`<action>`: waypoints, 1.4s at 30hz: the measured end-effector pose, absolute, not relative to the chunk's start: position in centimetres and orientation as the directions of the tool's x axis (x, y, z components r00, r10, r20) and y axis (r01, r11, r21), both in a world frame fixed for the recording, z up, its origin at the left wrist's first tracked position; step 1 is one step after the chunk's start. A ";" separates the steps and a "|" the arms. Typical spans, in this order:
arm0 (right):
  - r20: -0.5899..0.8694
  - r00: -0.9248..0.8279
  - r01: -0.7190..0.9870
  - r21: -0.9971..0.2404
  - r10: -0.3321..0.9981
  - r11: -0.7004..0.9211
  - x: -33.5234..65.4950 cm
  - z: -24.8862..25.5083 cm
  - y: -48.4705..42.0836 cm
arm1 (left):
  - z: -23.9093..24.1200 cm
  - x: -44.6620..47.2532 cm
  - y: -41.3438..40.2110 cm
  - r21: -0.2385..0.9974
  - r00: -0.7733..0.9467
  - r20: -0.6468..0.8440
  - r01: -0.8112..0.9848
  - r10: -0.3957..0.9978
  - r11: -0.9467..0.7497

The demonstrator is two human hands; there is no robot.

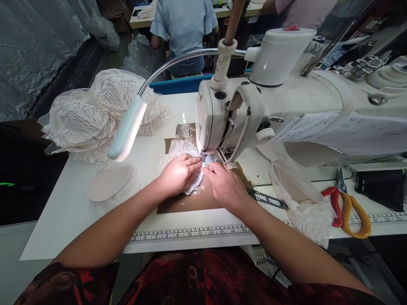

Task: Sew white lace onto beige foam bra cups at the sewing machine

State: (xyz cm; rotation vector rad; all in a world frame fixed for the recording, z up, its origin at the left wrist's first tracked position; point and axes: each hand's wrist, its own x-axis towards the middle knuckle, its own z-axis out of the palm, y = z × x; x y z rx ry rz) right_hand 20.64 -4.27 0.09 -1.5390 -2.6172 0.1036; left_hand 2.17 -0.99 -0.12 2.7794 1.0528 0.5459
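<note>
Head: lace [194,185] under left hand [179,173]

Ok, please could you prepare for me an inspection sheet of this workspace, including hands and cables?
Surface: white table, printed ruler near the front edge, brown patch below the hands.
Work things: white lace at the sewing machine.
Clutter: lace pile and pale oval pad left; scissors right.
Hands: left hand on the white lace; right hand beside it.
Cables: none clear.
Surroundings: lamp above the table; person in light blue beyond.
</note>
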 end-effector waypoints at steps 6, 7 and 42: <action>0.051 -0.488 0.865 -0.108 0.872 0.490 20.6 0.2 -4.3 | -0.7 1.7 -0.7 0.272 0.684 0.319 0.596 0.656 -0.755; 0.053 -0.489 0.864 -0.111 0.871 0.491 20.7 0.2 -4.3 | -0.7 1.7 -0.7 0.278 0.678 0.321 0.600 0.661 -0.750; 0.300 -0.752 0.503 -0.315 0.587 0.805 22.4 -0.9 -4.7 | 2.9 -0.7 -2.8 0.726 0.506 -0.197 0.651 0.840 -0.222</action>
